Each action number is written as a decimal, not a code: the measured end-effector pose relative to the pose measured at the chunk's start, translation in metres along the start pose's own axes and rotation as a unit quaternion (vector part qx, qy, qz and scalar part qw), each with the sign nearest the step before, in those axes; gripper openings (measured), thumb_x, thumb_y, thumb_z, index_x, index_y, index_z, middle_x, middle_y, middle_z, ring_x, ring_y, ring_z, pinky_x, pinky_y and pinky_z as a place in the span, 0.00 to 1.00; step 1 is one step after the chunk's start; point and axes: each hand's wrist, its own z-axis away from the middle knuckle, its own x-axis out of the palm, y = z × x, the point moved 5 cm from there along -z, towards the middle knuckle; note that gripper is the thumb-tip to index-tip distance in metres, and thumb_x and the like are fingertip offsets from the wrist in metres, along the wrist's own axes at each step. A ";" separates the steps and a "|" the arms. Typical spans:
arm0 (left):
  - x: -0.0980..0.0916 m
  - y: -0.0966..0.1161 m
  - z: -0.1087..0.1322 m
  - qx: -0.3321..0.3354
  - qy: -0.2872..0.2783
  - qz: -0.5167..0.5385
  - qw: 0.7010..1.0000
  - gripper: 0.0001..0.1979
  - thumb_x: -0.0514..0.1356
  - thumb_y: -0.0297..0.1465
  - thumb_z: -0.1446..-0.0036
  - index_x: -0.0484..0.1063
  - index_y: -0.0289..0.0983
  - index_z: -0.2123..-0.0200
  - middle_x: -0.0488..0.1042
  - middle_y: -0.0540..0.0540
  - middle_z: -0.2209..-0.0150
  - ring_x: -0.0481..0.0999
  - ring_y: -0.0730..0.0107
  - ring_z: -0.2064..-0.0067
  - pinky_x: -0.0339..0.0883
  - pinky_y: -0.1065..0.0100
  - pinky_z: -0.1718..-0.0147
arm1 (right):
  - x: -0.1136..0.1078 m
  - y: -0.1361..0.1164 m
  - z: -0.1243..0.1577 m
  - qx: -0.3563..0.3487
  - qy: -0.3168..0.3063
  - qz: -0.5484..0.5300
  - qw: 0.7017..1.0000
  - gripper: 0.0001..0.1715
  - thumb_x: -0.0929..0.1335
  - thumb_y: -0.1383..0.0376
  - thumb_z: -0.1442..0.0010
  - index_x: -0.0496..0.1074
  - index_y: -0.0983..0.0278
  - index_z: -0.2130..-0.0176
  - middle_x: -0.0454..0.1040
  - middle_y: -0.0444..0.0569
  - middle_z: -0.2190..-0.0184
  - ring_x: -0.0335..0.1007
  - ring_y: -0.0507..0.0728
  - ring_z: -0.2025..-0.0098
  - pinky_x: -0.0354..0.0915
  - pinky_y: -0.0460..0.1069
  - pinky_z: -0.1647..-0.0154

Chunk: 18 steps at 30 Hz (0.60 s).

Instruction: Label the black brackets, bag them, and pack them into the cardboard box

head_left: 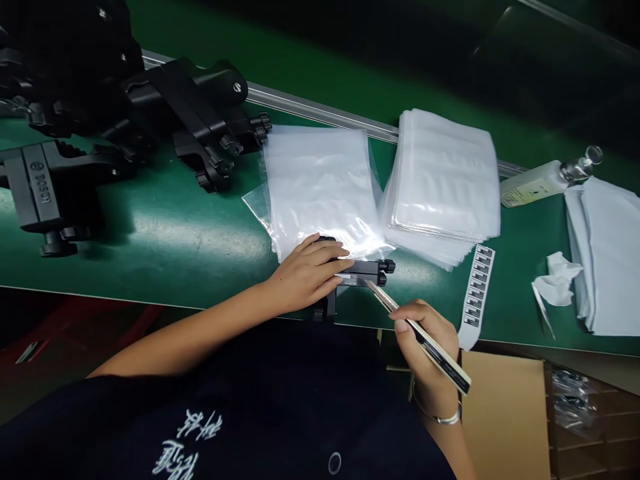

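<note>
My left hand [306, 275] lies across a black clamp bracket [369, 268] with two small knobs at its right end, gripping it at the bench's front edge. Its fingers hide much of the bracket. A pale strip, perhaps a label, shows on the bracket's near side beside my fingertips. In my right hand [425, 337] is a slim utility knife [443, 362], held like a pen. The knife's blade end reaches the bracket near that strip; whether it touches cannot be made out. Clear plastic bags [320, 187] lie just beyond my left hand.
Several black brackets, one a BOSCH bracket [37, 183], stand at the left. A thick stack of bags [445, 177], a bottle [535, 183] and folded white cloths [613, 260] line the right. Nearer are a label strip [477, 290], crumpled tissue [556, 280] and tweezers [543, 310]. Below sits a cardboard box [505, 413].
</note>
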 end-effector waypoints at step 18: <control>0.000 0.001 0.000 0.013 0.015 -0.007 1.000 0.15 0.53 0.31 0.33 0.72 0.37 0.47 0.77 0.40 0.48 0.72 0.54 0.43 0.60 0.48 0.41 | 0.008 0.000 -0.005 -0.013 -0.016 0.019 1.000 0.08 0.65 0.71 0.42 0.72 0.59 0.69 0.68 0.40 0.78 0.62 0.50 0.79 0.57 0.46 0.77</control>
